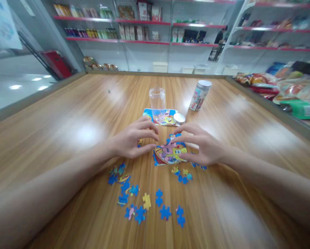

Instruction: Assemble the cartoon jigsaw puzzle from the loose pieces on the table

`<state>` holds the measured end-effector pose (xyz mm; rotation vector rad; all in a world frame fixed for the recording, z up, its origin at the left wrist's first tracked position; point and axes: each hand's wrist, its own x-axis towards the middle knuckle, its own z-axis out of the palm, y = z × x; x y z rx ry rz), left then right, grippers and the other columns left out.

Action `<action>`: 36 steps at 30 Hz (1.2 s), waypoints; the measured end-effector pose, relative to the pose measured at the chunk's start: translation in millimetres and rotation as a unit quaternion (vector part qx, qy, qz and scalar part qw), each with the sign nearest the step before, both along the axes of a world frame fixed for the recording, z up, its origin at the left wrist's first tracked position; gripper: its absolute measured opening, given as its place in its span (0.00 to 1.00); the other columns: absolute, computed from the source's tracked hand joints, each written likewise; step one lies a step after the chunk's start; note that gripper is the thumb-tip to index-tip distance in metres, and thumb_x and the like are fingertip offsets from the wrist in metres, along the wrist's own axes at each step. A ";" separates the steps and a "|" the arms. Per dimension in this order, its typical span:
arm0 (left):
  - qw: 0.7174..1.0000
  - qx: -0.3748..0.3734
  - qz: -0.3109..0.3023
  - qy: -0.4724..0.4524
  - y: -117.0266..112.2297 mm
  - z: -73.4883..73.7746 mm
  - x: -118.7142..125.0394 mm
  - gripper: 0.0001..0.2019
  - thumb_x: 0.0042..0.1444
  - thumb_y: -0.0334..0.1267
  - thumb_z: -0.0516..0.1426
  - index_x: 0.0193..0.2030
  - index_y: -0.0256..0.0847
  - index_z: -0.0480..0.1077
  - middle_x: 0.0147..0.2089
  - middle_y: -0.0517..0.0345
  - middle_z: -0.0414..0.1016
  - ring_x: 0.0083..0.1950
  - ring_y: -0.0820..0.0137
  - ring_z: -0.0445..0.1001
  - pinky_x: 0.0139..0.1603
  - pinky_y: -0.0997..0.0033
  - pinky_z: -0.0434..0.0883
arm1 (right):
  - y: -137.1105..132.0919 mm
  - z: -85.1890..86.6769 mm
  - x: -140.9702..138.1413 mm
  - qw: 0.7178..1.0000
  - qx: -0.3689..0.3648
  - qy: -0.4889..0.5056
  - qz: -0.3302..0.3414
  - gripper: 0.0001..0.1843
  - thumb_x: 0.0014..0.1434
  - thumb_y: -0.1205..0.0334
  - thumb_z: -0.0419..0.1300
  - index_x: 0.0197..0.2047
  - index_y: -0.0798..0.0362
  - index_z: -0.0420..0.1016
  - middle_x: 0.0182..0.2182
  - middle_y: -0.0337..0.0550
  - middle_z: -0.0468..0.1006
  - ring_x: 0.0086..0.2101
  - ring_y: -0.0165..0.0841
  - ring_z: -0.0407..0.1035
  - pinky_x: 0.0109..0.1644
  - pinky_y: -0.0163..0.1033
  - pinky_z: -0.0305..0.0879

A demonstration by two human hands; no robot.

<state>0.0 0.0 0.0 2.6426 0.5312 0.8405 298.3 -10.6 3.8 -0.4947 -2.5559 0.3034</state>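
Observation:
A partly joined jigsaw puzzle (167,154) with a yellow cartoon figure and a pink one lies flat on the wooden table. My left hand (138,136) hovers at its left side, fingers apart and curved, nothing visible in them. Over the puzzle's right side is my right hand (199,143), its fingers spread; the fingertips reach the upper part of the picture, and whether they touch it I cannot tell. Loose blue puzzle pieces (140,214) and a yellow piece (146,201) are scattered nearer to me. More pieces (182,175) sit just below my right hand.
Behind the puzzle, a clear plastic jar (157,100) stands by a printed picture sheet (147,112), with a white lid (179,118) at the sheet's right end. A printed can (200,95) stands farther right. Packaged goods (297,88) crowd beyond the table's right edge.

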 end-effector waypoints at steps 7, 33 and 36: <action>0.995 -0.072 -0.027 0.066 23.8 -21.8 -12.3 0.13 0.60 0.38 0.62 0.51 0.41 0.75 0.52 0.47 0.73 0.55 0.61 0.70 0.58 0.56 0.69 | 10.9 -32.0 -0.2 0.996 -0.023 -0.060 -0.064 0.24 0.59 0.48 0.66 0.55 0.50 0.77 0.53 0.53 0.70 0.53 0.44 0.64 0.58 0.54 0.63; 0.946 -0.296 0.113 -0.075 29.4 -26.7 -56.7 0.07 0.62 0.36 0.59 0.38 0.35 0.77 0.36 0.53 0.76 0.38 0.71 0.74 0.39 0.72 0.70 | -7.5 -28.4 22.7 0.996 -0.078 0.014 -0.043 0.17 0.60 0.68 0.61 0.53 0.48 0.77 0.51 0.53 0.71 0.47 0.42 0.71 0.45 0.47 0.74; 0.948 -0.287 0.128 -0.045 32.5 -24.2 -62.2 0.07 0.61 0.36 0.59 0.38 0.34 0.76 0.36 0.52 0.76 0.38 0.70 0.74 0.38 0.72 0.70 | -4.9 -30.5 21.2 0.995 -0.094 0.017 -0.036 0.16 0.60 0.69 0.61 0.51 0.47 0.78 0.50 0.52 0.72 0.45 0.42 0.72 0.42 0.46 0.75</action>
